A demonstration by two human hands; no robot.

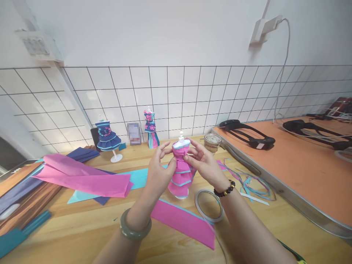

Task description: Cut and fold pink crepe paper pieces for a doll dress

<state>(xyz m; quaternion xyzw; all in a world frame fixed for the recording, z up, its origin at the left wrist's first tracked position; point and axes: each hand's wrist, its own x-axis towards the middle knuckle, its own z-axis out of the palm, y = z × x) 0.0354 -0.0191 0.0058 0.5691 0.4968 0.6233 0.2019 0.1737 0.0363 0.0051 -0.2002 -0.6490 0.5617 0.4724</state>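
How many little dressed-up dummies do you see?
3: the pink dummy between the left hand and right hand; the blue dummy, back left; the striped-skirt dummy, by the wall.

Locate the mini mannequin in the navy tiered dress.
In the head view, the navy-dressed mannequin stands left of center at the back of the wooden table, beyond the pink sheets, near the tiled wall.

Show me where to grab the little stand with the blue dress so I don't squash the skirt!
I'd pinch its white stem, just above the round base, coming from the front. The stem looks thin and bare, while the skirt flares out above it, and the tiled wall is behind.
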